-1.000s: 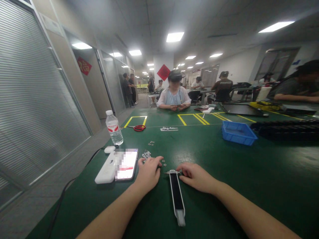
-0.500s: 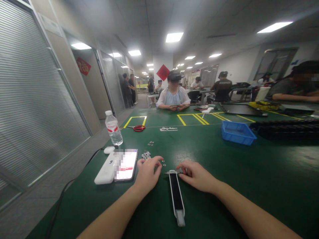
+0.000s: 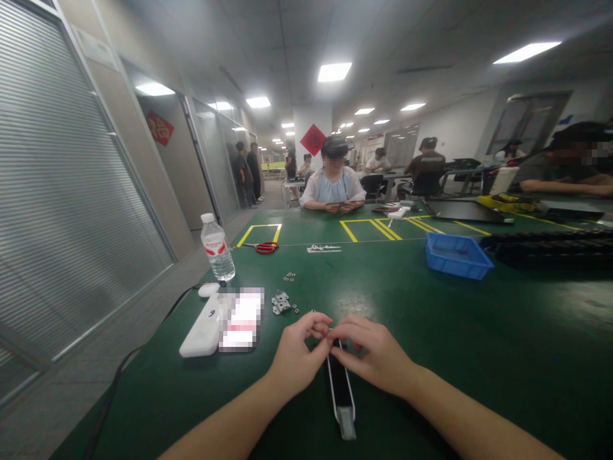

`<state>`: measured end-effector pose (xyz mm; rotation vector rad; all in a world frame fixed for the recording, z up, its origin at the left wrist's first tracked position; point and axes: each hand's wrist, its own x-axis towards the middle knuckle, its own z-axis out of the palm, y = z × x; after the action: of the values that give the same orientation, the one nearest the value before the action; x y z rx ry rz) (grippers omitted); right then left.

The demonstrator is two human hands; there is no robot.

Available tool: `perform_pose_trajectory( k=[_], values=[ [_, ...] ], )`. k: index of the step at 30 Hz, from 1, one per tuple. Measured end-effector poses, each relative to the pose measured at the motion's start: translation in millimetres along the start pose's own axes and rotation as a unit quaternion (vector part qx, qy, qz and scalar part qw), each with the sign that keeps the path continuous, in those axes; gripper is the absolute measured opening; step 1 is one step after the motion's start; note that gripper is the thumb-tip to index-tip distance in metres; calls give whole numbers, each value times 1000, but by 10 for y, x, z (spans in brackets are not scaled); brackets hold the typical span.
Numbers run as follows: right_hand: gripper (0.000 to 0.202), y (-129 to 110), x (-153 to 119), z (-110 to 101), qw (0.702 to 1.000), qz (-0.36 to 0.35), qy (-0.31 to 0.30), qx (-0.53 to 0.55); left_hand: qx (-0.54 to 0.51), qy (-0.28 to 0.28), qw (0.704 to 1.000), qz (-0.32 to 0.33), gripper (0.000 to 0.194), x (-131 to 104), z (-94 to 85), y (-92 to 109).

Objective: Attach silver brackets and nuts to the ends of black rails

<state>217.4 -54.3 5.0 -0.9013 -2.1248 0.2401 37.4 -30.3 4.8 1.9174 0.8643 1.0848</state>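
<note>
My left hand [image 3: 299,354] and my right hand [image 3: 376,354] meet at the far end of a long, narrow black piece with a white frame [image 3: 341,386]. The fingertips of both are pinched together there. Whatever small part lies between them is hidden. The framed piece lies lengthwise on the green table, its grey tab [image 3: 347,423] pointing toward me. Beyond my left hand are several small metal brackets [image 3: 281,303] in a heap, with small nut-like rings [image 3: 295,309] beside them. More small rings [image 3: 289,276] lie farther back.
To the left are a phone [image 3: 242,319], a white power-bank-like block [image 3: 201,329], a small white case [image 3: 209,290] and a water bottle [image 3: 218,249]. Red-handled scissors [image 3: 266,247] and white strips [image 3: 324,248] lie farther off. A blue tray [image 3: 457,257] stands right. Across the table sits a person [image 3: 334,182].
My left hand has moved right from beside the brackets and rings to the framed piece's far end. My right hand has shifted slightly left and toward me, so the fingertips now meet.
</note>
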Motion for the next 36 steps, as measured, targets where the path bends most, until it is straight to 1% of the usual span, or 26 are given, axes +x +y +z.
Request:
perform_pose_trajectory(
  k=[3,7,16,25,30,36],
  values=[
    [10,-1,-2,14,1000,-17,10,1,-41,-2,999,-17,18,-9,13,-9],
    [11,22,-9,27,1000,-17,18,-14,-76,-12,996,-51,19,-16,16,-25],
    [13,46,-29,47,999,-15,42,-29,-101,-8,991,-86,23,2,-3,-42],
    [12,28,-2,29,995,-40,78,-49,-152,2,980,-130,27,11,-17,-31],
    [12,-4,7,17,992,-55,95,-66,-168,8,976,-139,29,12,-16,-25],
    [14,-18,18,19,990,-63,102,-73,-153,4,979,-136,27,21,-17,-14]
  ],
)
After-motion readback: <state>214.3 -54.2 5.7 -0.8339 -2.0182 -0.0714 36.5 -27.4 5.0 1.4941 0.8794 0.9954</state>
